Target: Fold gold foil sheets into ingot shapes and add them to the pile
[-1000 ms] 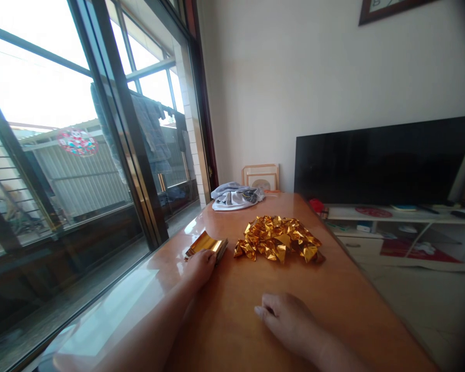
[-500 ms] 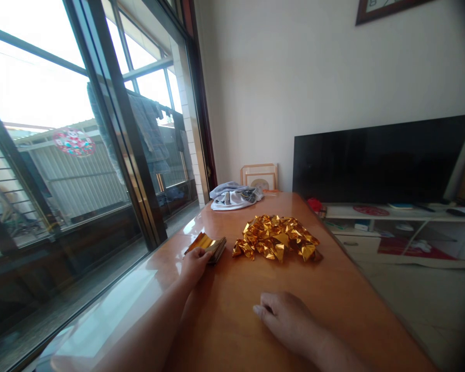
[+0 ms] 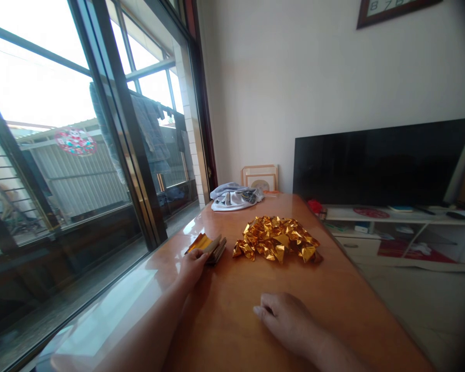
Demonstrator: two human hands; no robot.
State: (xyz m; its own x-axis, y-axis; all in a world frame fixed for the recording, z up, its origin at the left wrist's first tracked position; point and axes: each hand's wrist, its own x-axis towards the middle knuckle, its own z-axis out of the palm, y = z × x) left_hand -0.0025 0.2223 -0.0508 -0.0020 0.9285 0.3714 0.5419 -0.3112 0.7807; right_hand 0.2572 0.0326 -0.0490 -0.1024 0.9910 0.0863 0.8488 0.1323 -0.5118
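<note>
My left hand (image 3: 191,266) is at a stack of gold foil paper (image 3: 218,251) on the left of the table. Its thumb and fingers pinch a sheet of gold foil paper (image 3: 200,243) on top, whose right edge is bent up off the pile. To the right of the stack lies a heap of folded gold foil pieces (image 3: 277,237). Nearer to me, my right hand (image 3: 284,315) rests on the tabletop, fingers curled in a loose fist, with nothing visible in it.
The glossy wooden table (image 3: 225,310) runs away from me, with a bundle of pale cloth (image 3: 234,199) and light wooden frames (image 3: 259,175) at its far end. Glass windows (image 3: 73,181) line the left. A television (image 3: 372,160) stands on a white cabinet (image 3: 352,245) at right.
The top sheet's right edge has lifted and curled away from the stack under my left hand. My right hand has stayed in place.
</note>
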